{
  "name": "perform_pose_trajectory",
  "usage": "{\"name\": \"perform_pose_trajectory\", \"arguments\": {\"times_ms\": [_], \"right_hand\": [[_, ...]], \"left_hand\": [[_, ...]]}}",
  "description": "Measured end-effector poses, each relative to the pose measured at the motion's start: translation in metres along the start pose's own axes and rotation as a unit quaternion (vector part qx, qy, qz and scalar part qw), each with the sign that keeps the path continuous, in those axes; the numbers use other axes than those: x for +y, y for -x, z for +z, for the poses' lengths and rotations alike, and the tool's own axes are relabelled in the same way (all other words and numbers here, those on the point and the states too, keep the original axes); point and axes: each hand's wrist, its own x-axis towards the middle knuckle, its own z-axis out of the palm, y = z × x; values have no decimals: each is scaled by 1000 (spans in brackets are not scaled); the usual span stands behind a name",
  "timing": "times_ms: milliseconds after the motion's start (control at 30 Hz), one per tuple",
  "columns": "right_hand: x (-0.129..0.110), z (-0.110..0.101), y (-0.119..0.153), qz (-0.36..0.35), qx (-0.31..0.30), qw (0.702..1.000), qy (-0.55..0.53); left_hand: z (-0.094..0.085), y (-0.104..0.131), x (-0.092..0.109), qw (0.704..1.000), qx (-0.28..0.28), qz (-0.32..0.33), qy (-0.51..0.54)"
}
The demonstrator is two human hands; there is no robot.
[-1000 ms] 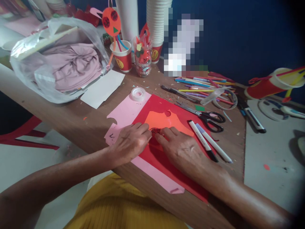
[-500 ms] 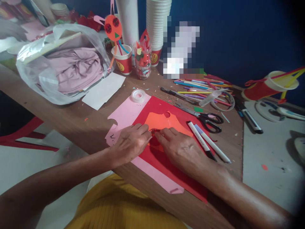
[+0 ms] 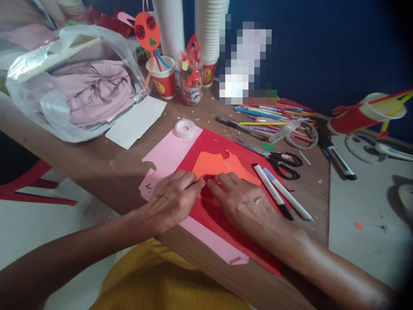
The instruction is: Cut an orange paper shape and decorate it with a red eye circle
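Note:
My left hand point(image 3: 177, 198) and my right hand point(image 3: 243, 202) meet fingertip to fingertip over the papers. Between them they pinch a small red paper piece point(image 3: 207, 177) with black marks; most of it is hidden by the fingers. Beneath lies an orange sheet point(image 3: 240, 168) with a cut-out at its top edge. It rests on a red sheet point(image 3: 193, 148), which overlaps a pink sheet point(image 3: 161, 150) with notched edges. A roll of clear tape point(image 3: 185, 128) sits on the pink sheet. Right of my right hand are two white markers point(image 3: 274, 189) and black-handled scissors point(image 3: 284, 165).
Behind stand a red and white cup point(image 3: 163, 82) with an orange paper face, a clear container point(image 3: 191, 86) of scraps and stacked cups point(image 3: 211, 34). A plastic bag point(image 3: 29, 107) with pink cloth lies left. Colored sticks point(image 3: 258, 116) and another cup point(image 3: 351, 118) are at right.
The view has shifted slightly, so the bag and cups at the left appear further left. Both hands keep their pinch on the red piece, with the fingertips only slightly moved.

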Motion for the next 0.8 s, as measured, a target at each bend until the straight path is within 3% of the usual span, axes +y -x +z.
{"name": "perform_pose_trajectory", "arguments": {"times_ms": [267,600,800], "right_hand": [[-2,-2,0,9,-9,1000,-4],[-3,1,-1,14,-3,1000,-5],[6,-6,-2,-19,-10,998,-52]], "left_hand": [[5,1,4,998,-24,11,-62],[3,1,5,998,-29,12,-50],[4,1,5,998,-18,11,-52]]}}
